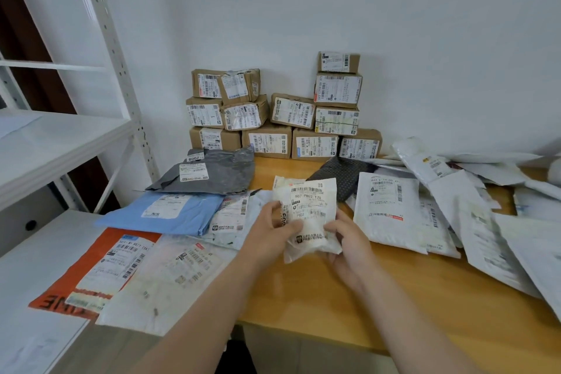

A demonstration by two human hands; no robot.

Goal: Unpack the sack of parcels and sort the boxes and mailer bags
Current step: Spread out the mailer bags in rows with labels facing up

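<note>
**Small white mailer bag held in both hands above the surface**

A small white padded mailer bag (309, 215) with a barcode label is held upright above the middle of the light wooden surface (334, 297), label facing the camera. The left hand (267, 234) grips its left edge, thumb curled across the front. The right hand (349, 246) cups the lower right corner, fingers wrapped behind it.

Toward the left edge lie flat mailer bags, overlapping:
- a grey plastic one (218, 173) farthest back
- a light blue one (170, 215) in front of it
- an orange one (76, 276) and a translucent white one (170, 276) nearest the front left corner, hanging past the edge

A dark dotted bag (343, 173) lies just behind the held bag. A larger white mailer bag (385, 212) lies right of it, and beyond that a loose heap of white mailer bags (485, 222) covers the right side.

Along the far edge, against the wall, labelled brown cardboard boxes (273, 118) are stacked several high. White metal shelving (60, 136) stands left of the surface.
</note>
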